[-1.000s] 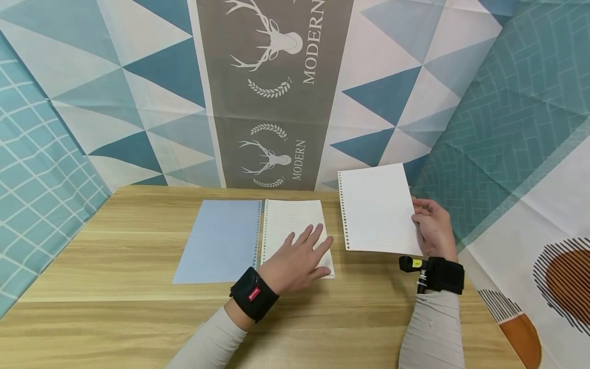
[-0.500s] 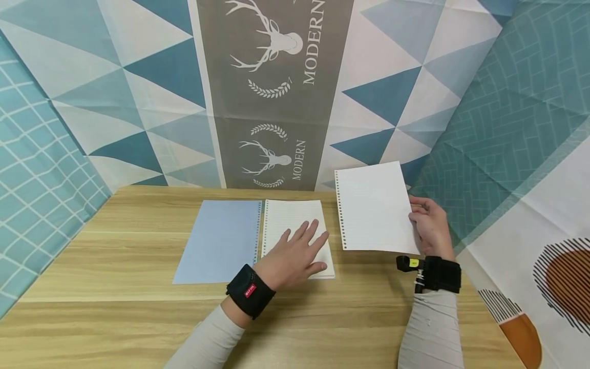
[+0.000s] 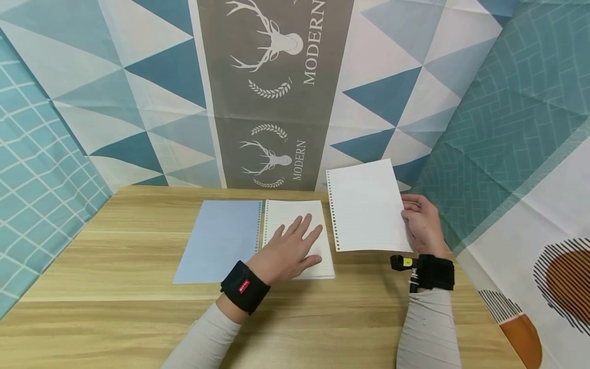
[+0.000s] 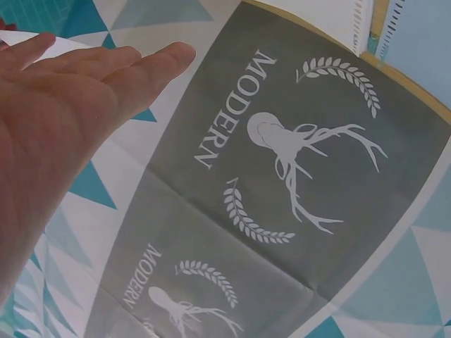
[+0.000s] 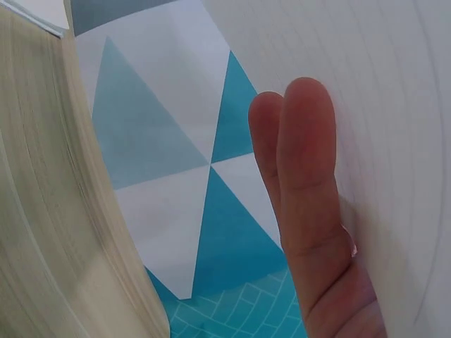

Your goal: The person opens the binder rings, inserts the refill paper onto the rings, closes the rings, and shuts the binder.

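Note:
A loose-leaf notebook lies spread on the table, its pale blue cover (image 3: pixel 221 241) to the left and a stack of white lined pages (image 3: pixel 325 264) to the right. Over those pages my left hand (image 3: pixel 287 255) is spread, fingers straight and apart. My right hand (image 3: pixel 426 225) pinches the right edge of a white lined sheet (image 3: pixel 366 205) with punched holes down its left side, raised and tilted above the table. In the right wrist view, fingers (image 5: pixel 306 155) show against the sheet (image 5: pixel 402 105). The left wrist view shows part of the left hand (image 4: pixel 63 113).
The wood-grain table (image 3: pixel 115 318) ends at the back against a patterned cloth (image 3: pixel 272 107) with deer heads and triangles. Tiled-print cloth (image 3: pixel 37 154) hangs at the left, and more patterned cloth (image 3: pixel 521 169) at the right.
My right hand has carried the sheet to the left, closer to the stack of pages. The left hand has slid a little left and away from me over the pages, still spread.

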